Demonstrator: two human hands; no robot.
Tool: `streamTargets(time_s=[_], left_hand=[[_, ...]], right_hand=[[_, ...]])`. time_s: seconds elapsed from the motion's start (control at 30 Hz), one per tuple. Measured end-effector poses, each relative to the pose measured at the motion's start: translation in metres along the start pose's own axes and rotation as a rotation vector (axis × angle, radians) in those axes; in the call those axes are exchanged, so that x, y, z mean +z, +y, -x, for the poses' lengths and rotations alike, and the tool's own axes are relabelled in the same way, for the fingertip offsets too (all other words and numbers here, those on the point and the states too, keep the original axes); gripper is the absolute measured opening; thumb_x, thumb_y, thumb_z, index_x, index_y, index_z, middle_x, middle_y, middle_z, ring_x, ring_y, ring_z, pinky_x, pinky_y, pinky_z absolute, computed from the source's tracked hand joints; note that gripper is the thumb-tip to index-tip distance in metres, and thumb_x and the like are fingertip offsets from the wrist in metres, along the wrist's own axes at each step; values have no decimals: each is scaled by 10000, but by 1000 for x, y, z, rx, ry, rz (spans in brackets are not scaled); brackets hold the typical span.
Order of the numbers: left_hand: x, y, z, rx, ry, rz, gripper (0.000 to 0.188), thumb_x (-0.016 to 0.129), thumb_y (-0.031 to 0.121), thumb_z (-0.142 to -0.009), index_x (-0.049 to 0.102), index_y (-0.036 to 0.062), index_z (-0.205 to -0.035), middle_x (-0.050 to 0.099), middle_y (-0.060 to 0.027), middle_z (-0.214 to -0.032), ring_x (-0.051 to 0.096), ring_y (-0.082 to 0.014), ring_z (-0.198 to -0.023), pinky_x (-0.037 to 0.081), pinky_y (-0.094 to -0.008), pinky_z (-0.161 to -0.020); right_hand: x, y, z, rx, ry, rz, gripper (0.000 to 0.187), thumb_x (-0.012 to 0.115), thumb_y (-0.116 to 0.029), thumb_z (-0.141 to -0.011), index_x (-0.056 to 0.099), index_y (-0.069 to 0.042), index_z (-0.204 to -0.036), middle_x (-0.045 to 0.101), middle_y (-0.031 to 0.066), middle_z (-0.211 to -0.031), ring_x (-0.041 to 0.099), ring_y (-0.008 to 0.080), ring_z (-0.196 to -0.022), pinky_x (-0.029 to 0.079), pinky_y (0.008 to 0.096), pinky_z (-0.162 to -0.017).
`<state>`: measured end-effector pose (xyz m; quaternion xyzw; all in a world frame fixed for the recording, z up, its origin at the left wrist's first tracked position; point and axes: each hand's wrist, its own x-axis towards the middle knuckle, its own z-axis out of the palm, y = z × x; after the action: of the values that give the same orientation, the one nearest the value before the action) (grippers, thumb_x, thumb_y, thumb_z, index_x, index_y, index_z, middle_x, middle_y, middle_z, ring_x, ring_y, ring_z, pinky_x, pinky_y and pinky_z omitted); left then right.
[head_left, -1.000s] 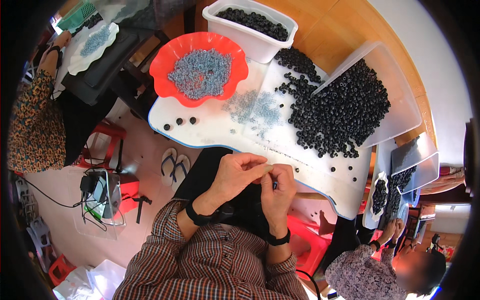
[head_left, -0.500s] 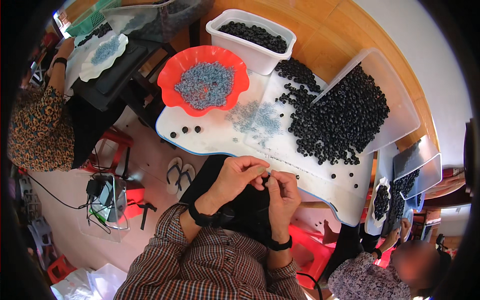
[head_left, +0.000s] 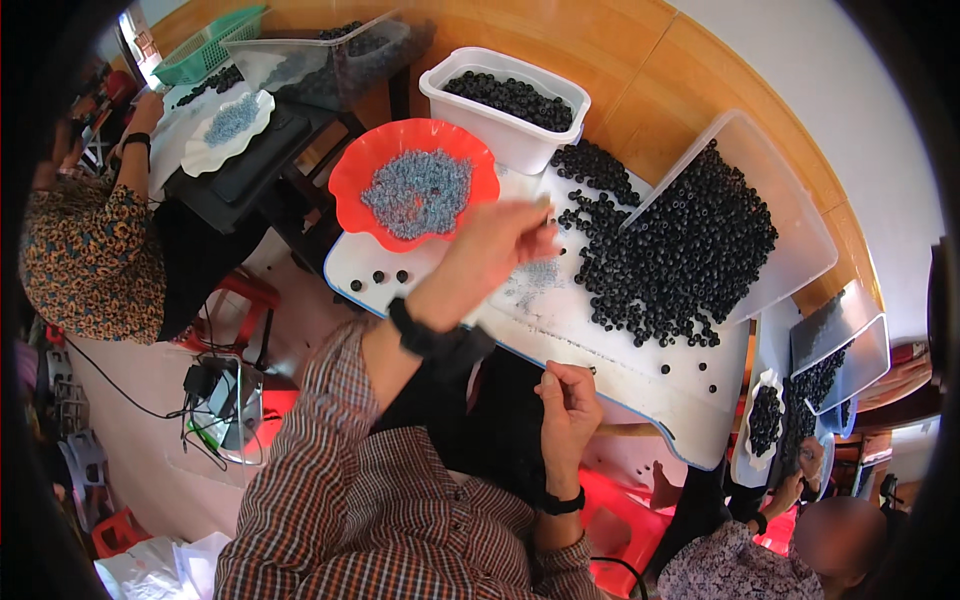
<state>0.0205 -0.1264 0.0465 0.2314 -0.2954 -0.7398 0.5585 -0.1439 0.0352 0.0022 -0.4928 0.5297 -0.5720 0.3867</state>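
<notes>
My left hand is stretched over the white table, between the red scalloped bowl and a spread of small black ring-shaped pieces. Its fingers are bent and drawn together, blurred by motion; whatever they pinch cannot be made out. Small blue-grey translucent pieces fill the middle of the bowl, and more of them lie scattered under my left hand. My right hand stays at the table's near edge, closed with thumb against fingers. What it holds, if anything, is hidden.
A white tub of black pieces stands at the back. Beside it a clear bin lies tipped, black pieces spilling out. Several loose black pieces sit near the table's edges. Other people work at tables left and right.
My left hand has left my right hand and moved up and forward over the table. The right hand has stayed near the edge. The view has shifted slightly.
</notes>
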Motion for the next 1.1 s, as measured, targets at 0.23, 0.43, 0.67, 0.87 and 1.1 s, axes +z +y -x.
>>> streamTargets(time_s=[0.23, 0.43, 0.67, 0.87, 1.1], left_hand=[[21, 70, -123, 222, 258, 18, 284, 588, 121, -923, 522, -150, -977, 595, -197, -887, 655, -326, -789, 615, -448, -705], [9, 53, -58, 189, 167, -294, 200, 608, 120, -913, 606, -70, -976, 626, -107, -889, 631, -186, -786, 557, -318, -762], [-27, 0, 55, 253, 260, -1233, 125, 680, 100, -828, 689, -14, -880, 650, -90, -796, 609, -136, -670, 467, -282, -573], [-53, -38, 80, 421, 368, -1571, 138, 682, 78, -792, 699, 22, -917, 608, -163, -829, 611, -320, -719, 486, -374, -643], [-48, -41, 83, 362, 348, -1675, 133, 684, 92, -800, 689, 52, -927, 566, -141, -889, 606, -340, -744, 491, -412, -662]], right_hand=[[-11, 8, 4, 13, 50, 5, 104, 601, 33, -879, 631, 27, -978, 560, 48, -926, 562, 105, -729, 480, 214, -662], [-26, 19, 4, 109, 116, 3, 117, 589, 41, -887, 628, 25, -996, 567, 48, -938, 553, 93, -720, 482, 212, -662], [-23, 27, 3, 49, 67, 21, 106, 594, 38, -889, 629, 24, -988, 566, 47, -931, 553, 89, -715, 479, 210, -650], [-16, 25, 7, 21, 10, 46, 96, 601, 41, -880, 629, 21, -970, 567, 47, -920, 557, 93, -703, 476, 211, -633], [-7, 21, 4, -59, -53, 132, 94, 612, 42, -867, 634, 22, -956, 580, 54, -889, 566, 96, -690, 476, 211, -610]])
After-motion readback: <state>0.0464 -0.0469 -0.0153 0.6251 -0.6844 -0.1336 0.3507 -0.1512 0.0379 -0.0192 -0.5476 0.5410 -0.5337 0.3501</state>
